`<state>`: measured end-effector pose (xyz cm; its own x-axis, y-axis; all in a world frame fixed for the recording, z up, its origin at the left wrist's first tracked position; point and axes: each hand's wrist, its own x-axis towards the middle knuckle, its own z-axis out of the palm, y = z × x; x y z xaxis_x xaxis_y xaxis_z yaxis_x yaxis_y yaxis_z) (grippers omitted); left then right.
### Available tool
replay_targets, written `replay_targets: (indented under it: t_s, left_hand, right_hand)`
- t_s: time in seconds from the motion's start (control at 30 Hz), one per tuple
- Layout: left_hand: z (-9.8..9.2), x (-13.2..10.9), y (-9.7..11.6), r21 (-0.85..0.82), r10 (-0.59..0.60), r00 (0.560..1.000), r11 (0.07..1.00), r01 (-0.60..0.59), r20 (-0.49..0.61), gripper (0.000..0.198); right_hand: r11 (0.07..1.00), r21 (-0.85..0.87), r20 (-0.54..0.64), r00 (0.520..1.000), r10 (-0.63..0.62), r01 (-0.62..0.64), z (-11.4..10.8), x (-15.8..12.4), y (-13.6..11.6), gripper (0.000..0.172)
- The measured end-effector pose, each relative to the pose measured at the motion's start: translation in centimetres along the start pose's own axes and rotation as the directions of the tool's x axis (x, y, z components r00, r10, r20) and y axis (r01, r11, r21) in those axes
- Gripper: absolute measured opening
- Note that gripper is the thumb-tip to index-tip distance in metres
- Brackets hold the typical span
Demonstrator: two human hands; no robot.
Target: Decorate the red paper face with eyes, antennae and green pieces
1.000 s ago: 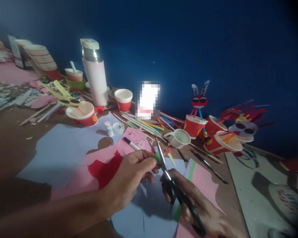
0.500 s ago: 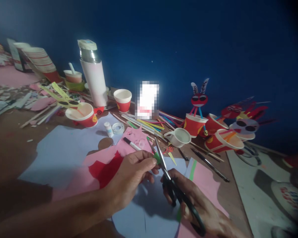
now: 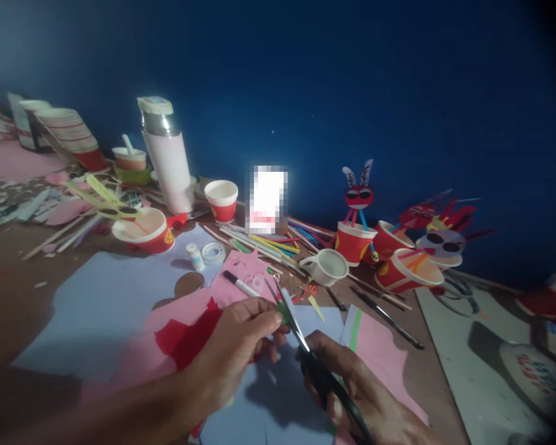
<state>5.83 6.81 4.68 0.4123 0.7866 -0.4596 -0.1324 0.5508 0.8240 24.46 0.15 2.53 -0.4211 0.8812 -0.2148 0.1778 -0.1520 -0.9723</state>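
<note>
My left hand [image 3: 245, 346] pinches a small piece of green paper [image 3: 283, 311] between thumb and fingers; most of the piece is covered by the fingertips. My right hand [image 3: 352, 383] grips black-handled scissors [image 3: 298, 330], whose blades are slightly apart and reach around the green piece. Blue paper [image 3: 278, 402] lies below both hands. Red paper [image 3: 185, 337] rests on a pink sheet left of my left hand. Just beyond the fingers are a black-capped white marker [image 3: 241, 283] and a pink paper scrap [image 3: 254, 262].
Behind the hands stand a white cup [image 3: 331, 267], a bundle of coloured sticks [image 3: 264, 244], a red paper cup [image 3: 222, 202] and a tall flask [image 3: 169, 167]. Paper-cup figures [image 3: 356, 242] line the wall at right. A black pen [image 3: 389, 317] lies near a white board [image 3: 449, 334].
The scissor blades have opened a little around the green paper. The whole view has shifted slightly, so things sit lower and further left.
</note>
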Motion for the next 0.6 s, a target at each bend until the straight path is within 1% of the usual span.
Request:
replay_targets:
  t_s: [0.13, 0.3, 0.43, 0.53, 0.6]
  left_hand:
    - [-0.1, 0.0, 0.2, 0.024, 0.008, 1.000, 1.000, -0.008, -0.005, 0.015]
    - [-0.3, 0.0, -0.1, 0.035, 0.015, 1.000, 0.999, -0.015, -0.002, 0.016]
    - [-0.8, 0.4, -0.8, 0.048, 0.013, 1.000, 0.999, -0.013, -0.005, 0.017]
    - [-1.0, 0.7, -1.2, 0.005, 0.004, 1.000, 1.000, -0.004, -0.012, 0.022]
    - [-1.1, 0.8, -1.3, -0.034, 0.015, 1.000, 0.999, -0.016, -0.009, 0.028]
  right_hand:
    - [1.000, -0.028, 0.009, 1.000, -0.009, 0.010, 0.1, 0.2, -0.5, 0.038]
    - [0.996, -0.082, -0.008, 1.000, 0.028, -0.029, 0.0, 0.1, -1.5, 0.045]
    - [0.991, -0.115, -0.033, 0.997, 0.066, -0.070, 0.0, 0.2, -2.1, 0.041]
    - [0.988, -0.116, -0.040, 0.995, 0.096, -0.100, 0.1, 0.3, -2.1, 0.036]
    - [0.989, -0.094, -0.048, 0.993, 0.106, -0.110, 0.2, 0.4, -2.1, 0.037]
